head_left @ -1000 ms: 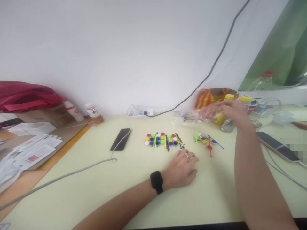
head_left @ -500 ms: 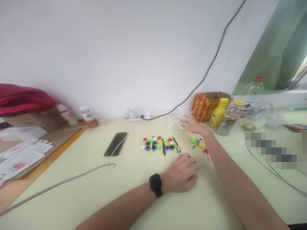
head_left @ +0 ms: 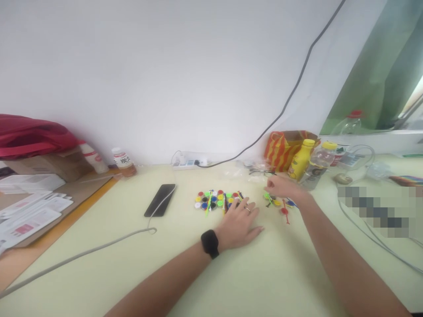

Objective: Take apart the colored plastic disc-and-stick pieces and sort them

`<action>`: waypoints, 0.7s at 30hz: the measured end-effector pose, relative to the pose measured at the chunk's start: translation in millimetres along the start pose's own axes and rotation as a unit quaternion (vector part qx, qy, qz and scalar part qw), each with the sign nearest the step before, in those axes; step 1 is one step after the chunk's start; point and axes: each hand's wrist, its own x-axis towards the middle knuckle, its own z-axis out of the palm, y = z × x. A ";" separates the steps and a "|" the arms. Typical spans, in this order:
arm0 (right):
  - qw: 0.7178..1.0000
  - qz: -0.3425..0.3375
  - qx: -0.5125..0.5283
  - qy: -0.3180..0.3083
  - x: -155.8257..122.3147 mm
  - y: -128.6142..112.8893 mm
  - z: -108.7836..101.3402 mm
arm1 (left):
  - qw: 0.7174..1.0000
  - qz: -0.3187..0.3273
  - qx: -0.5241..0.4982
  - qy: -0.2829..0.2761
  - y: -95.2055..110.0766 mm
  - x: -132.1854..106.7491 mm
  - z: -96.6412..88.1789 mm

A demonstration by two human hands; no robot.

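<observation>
My left hand [head_left: 238, 224], with a ring and a black watch on its wrist, lies palm down with its fingers spread. Its fingertips cover the right end of rows of small coloured discs [head_left: 220, 202], in red, green, blue, yellow, white and black. Thin coloured plastic sticks [head_left: 209, 203] lie across these discs in bundles. My right hand [head_left: 284, 186] hovers just behind a smaller scatter of sticks and discs. Its fingers are curled together, and whatever may be between them is hidden. In front of it lies a red disc with a stick [head_left: 284, 212].
A black phone [head_left: 160, 200] with a cable lies to the left. Behind my right hand are glasses [head_left: 262, 172], clear plastic wrap, a striped bag [head_left: 276, 152], a yellow bottle [head_left: 301, 159] and a clear bottle [head_left: 322, 165]. A power strip [head_left: 190, 160] sits by the wall.
My right hand has come back from the plastic wrap and glasses toward the smaller scatter. My left hand has moved slightly left and forward onto the sticks, its fingers spreading out.
</observation>
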 end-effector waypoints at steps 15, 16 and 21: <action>0.988 -0.011 -0.144 0.047 -31.7 -23.9 36.7 | 0.997 -0.060 0.003 -0.041 -61.2 3.0 0.6; 0.987 -0.007 -0.153 0.041 -32.9 -25.3 37.4 | 0.997 -0.061 0.002 -0.042 -61.6 -0.2 -1.1; 0.986 0.013 -0.166 0.029 -35.2 -29.6 42.2 | 0.997 -0.072 0.012 -0.004 -58.7 -16.4 -13.8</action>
